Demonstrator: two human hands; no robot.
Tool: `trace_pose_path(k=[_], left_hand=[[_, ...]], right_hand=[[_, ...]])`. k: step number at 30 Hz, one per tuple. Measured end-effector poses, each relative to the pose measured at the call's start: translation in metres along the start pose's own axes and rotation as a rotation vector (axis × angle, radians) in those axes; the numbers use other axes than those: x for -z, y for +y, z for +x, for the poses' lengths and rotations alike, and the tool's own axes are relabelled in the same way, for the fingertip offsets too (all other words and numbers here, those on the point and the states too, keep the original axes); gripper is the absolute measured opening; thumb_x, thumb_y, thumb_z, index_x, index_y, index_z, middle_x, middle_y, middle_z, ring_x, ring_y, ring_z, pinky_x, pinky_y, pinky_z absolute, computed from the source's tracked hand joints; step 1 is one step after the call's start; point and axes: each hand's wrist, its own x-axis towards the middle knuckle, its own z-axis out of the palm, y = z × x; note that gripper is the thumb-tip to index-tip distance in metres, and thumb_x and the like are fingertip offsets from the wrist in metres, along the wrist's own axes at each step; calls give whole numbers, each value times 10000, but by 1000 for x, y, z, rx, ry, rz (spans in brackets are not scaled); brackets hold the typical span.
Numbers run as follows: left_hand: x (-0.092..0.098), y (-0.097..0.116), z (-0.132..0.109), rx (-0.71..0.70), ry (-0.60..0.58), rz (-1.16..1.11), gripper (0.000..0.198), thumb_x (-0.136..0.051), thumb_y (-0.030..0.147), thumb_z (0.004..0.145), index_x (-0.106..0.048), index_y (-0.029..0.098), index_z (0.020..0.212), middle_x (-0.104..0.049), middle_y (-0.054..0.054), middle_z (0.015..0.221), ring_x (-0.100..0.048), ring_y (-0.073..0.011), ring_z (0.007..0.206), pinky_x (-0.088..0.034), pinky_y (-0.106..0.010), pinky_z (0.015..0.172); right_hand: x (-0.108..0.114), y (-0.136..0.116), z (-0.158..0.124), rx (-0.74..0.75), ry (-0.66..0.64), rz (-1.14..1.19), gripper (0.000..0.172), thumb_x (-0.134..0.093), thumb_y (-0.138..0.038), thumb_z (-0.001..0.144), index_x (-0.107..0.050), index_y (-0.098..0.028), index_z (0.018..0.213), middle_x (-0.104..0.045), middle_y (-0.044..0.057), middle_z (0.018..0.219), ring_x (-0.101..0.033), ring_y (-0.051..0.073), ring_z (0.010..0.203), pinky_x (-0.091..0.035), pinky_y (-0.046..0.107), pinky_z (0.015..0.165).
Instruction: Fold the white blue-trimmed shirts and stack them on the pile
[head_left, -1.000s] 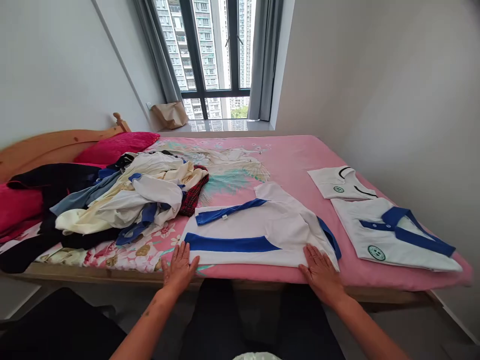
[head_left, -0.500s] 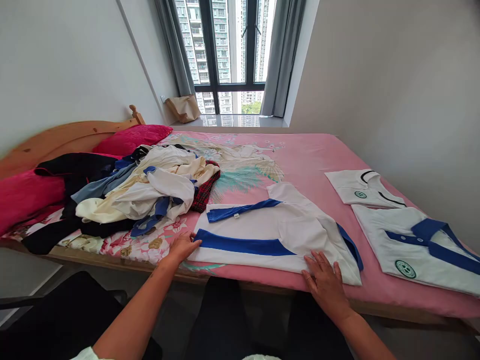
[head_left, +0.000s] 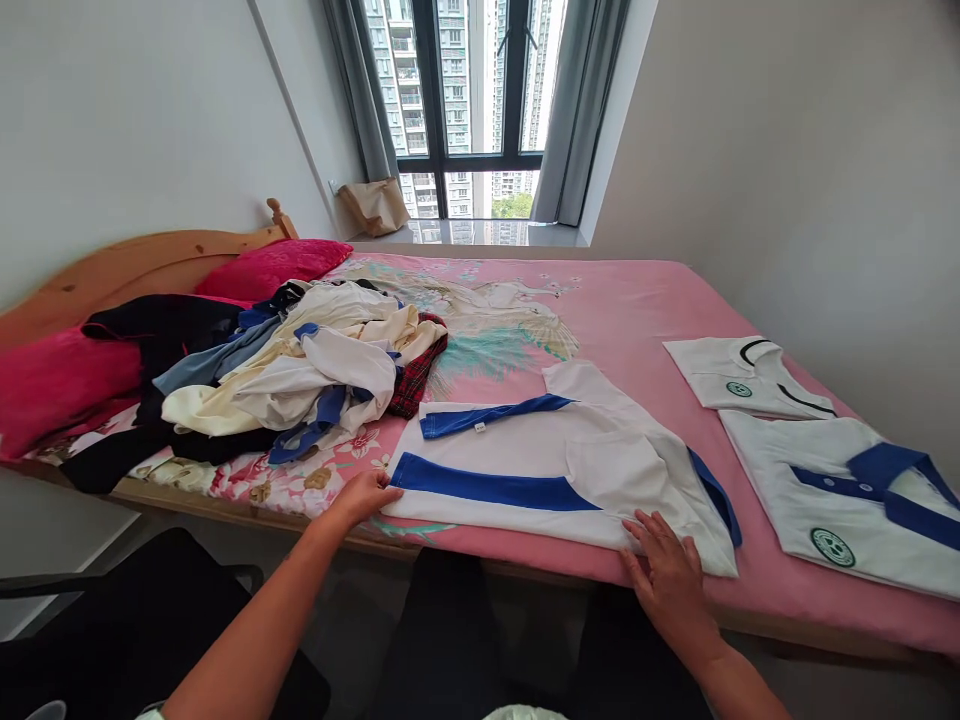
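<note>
A white shirt with blue panels lies folded lengthwise along the near edge of the bed, a small pale label showing by its upper blue strip. My left hand is at the shirt's near left corner, thumb and fingers closed on the fabric beside the lower blue strip. On the shirt's near edge, toward the right end, rests my right hand, palm down with fingers stretched out. A folded white shirt with a blue collar and a green round badge lies to the right.
Behind that one is a folded white shirt with dark trim. A loose heap of clothes covers the left of the pink bed, by red pillows. A black chair stands at lower left. A paper bag sits on the windowsill.
The view has turned slightly left, so the scene sits a little farther right. My left hand has shifted slightly left relative to the shirt. The shirt keeps its shape.
</note>
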Motion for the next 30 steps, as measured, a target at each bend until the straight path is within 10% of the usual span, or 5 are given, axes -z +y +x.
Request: trace_pose_path(k=[4,9,19,30], left_hand=[[-10,25,-13,-130,170,93,392,-515,351,759,-595,163,1094,-634,-124,1072,-546,-288,1072,-402,-404,913],[-53,49,-23,-594,94,305,510,-431,432,852,-443,267,1334,-402,-60,1438,-329,-250,1332,-139,-473,1116],[-46,41,41,-577,363,356,341,-477,319,825,-602,240,1132,-584,-71,1262,-479,-259,1218,-312,-465,1048],[-71,25,116,-557,476,214,322,-460,356,825,-624,226,1069,-619,-79,1183,-560,-256,1095,-417,-426,971]], right_hand=[[-1,-18,15,43,-14,34,383,-308,-354,912,-513,-217,1206,-499,76,1335,-381,261,1287,-214,539,1055],[-2,-53,44,204,-143,138,378,-384,-297,897,-505,-215,1246,-517,75,1323,-398,251,1281,-284,478,1050],[3,5,169,-5,-89,265,312,-416,-315,866,-608,-190,1077,-643,93,1101,-569,238,1052,-426,418,934],[-80,72,342,-407,-315,241,505,-482,-332,828,-449,-120,1284,-481,153,1327,-437,276,1215,-369,387,971]])
